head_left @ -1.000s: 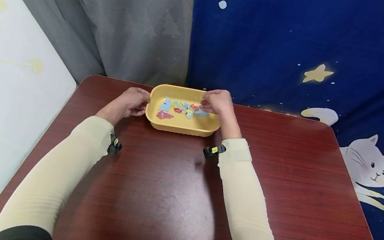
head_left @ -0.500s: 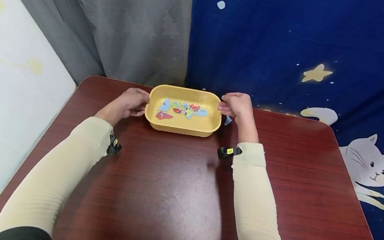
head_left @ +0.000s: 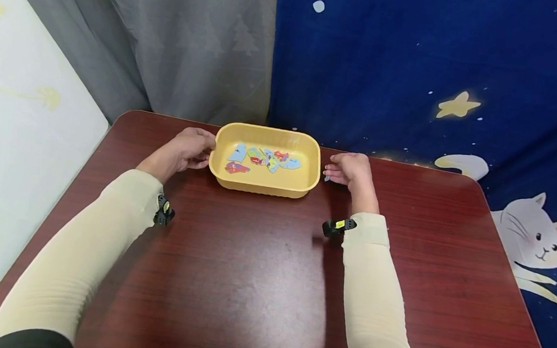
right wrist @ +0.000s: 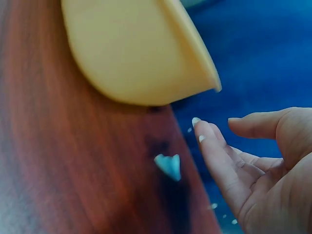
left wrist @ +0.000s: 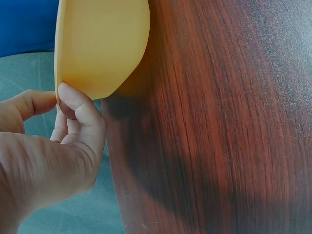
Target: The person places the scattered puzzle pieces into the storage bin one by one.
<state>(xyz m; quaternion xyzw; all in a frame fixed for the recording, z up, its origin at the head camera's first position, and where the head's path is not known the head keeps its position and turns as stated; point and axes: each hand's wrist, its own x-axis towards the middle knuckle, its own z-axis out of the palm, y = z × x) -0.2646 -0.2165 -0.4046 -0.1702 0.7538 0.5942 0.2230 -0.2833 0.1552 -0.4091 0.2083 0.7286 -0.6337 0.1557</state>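
Fingers of our left hand (head_left: 187, 149) pinched the left rim of the yellow tray (head_left: 263, 186), which sat on the table (head_left: 249, 282). Just right of the tray, our right hand (head_left: 350, 169) hovered relaxed beside a blue puzzle piece (right wrist: 168, 165).

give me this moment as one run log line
left hand: grips yellow tray rim | right hand: open, beside blue piece on table

Table (head_left: 249, 282): dark red wood grain, glossy.
Left: pale panel (head_left: 10, 117).
Behind: grey curtain (head_left: 170, 43); blue cloth (head_left: 418, 53), printed with stars, white cat.
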